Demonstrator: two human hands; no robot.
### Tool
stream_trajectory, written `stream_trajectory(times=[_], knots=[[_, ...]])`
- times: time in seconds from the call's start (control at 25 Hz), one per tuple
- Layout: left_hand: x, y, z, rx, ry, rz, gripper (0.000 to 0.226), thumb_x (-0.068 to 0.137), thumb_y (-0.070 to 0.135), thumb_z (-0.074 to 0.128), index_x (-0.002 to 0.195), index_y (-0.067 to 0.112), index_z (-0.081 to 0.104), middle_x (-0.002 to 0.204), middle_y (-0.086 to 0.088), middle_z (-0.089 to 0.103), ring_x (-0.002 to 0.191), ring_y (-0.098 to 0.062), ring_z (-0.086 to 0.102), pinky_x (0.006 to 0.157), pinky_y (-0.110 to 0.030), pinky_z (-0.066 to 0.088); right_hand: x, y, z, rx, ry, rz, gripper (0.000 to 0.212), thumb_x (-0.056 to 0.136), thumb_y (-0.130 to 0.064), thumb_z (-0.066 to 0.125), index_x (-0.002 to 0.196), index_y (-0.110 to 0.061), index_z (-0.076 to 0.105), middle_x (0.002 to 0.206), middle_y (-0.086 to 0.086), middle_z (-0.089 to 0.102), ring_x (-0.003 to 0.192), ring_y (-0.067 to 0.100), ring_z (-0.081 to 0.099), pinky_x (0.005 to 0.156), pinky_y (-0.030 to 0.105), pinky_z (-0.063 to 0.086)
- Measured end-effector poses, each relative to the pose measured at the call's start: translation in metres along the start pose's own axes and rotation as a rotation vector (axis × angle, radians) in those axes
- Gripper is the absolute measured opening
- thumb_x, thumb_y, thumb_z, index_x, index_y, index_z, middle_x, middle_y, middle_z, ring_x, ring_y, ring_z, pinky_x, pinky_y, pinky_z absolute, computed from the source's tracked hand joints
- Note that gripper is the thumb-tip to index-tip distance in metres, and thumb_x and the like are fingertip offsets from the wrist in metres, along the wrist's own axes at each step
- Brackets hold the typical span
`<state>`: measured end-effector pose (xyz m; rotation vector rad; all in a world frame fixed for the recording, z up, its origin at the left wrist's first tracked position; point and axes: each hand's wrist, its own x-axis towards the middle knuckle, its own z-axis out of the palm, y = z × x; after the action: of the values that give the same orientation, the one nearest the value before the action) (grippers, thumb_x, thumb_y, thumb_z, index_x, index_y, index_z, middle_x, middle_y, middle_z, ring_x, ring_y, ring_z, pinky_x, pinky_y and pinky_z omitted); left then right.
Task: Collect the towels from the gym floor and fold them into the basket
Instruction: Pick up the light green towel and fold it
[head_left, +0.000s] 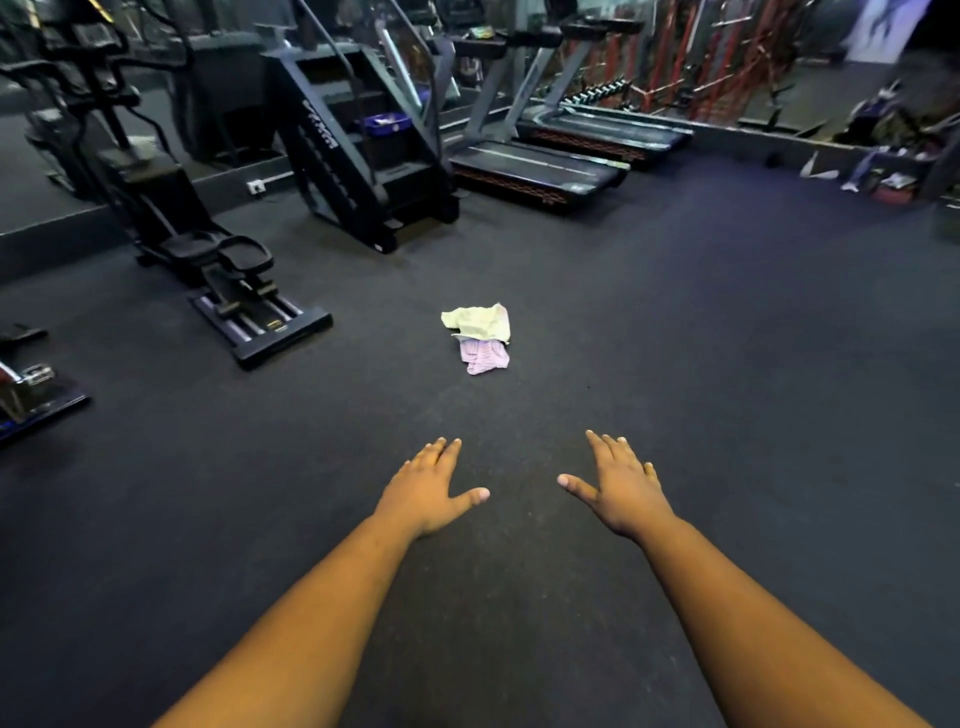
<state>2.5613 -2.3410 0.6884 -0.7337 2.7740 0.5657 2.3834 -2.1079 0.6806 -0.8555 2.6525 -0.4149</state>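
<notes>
Two crumpled towels lie together on the dark gym floor ahead of me: a pale yellow-green towel (480, 322) partly over a lilac towel (485, 357). My left hand (431, 486) and my right hand (618, 488) are stretched out palm down, fingers spread, holding nothing, a good way short of the towels. A purple basket (385, 123) sits on the steps of the stair climber at the back.
A black stair climber (358, 156) and two treadmills (540, 171) line the back. An elliptical trainer (208, 260) stands at the left, another machine's base (31, 389) at the far left edge. Clutter and bags (883, 171) lie at the far right.
</notes>
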Motion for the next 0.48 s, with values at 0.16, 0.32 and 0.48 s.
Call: stream_trajectory(times=[0.16, 0.32, 0.48], knots=[[0.096, 0.009, -0.019, 0.033, -0.019, 0.009, 0.1, 0.088, 0.081, 0.04, 0.163, 0.027, 0.001, 0.171, 0.001, 0.001, 0.157, -0.019, 0.006, 0.126, -0.043, 0.014, 0.091, 0.019, -0.014, 0.028, -0.015, 0.023, 0.097, 0.088, -0.079, 0.04, 0.162, -0.027, 0.007, 0.17, 0.002, 0.01, 0.157, 0.022, 0.001, 0.124, 0.056, 0.012], [0.208, 0.022, -0.042, 0.027, -0.006, -0.034, 0.101, 0.088, 0.082, 0.041, 0.163, 0.027, 0.001, 0.171, 0.0, 0.0, 0.157, -0.02, 0.006, 0.126, -0.045, 0.016, 0.207, 0.036, -0.034, 0.037, -0.029, -0.004, 0.097, 0.088, -0.079, 0.041, 0.162, -0.027, 0.007, 0.17, 0.002, 0.011, 0.157, 0.022, 0.002, 0.123, 0.057, 0.012], [0.292, 0.034, -0.068, 0.04, 0.002, -0.06, 0.101, 0.088, 0.081, 0.041, 0.163, 0.027, 0.002, 0.171, 0.0, 0.001, 0.157, -0.02, 0.007, 0.126, -0.044, 0.016, 0.306, 0.047, -0.058, 0.023, -0.104, -0.041, 0.098, 0.088, -0.08, 0.042, 0.162, -0.028, 0.006, 0.17, 0.001, 0.009, 0.157, 0.022, 0.001, 0.123, 0.058, 0.011]])
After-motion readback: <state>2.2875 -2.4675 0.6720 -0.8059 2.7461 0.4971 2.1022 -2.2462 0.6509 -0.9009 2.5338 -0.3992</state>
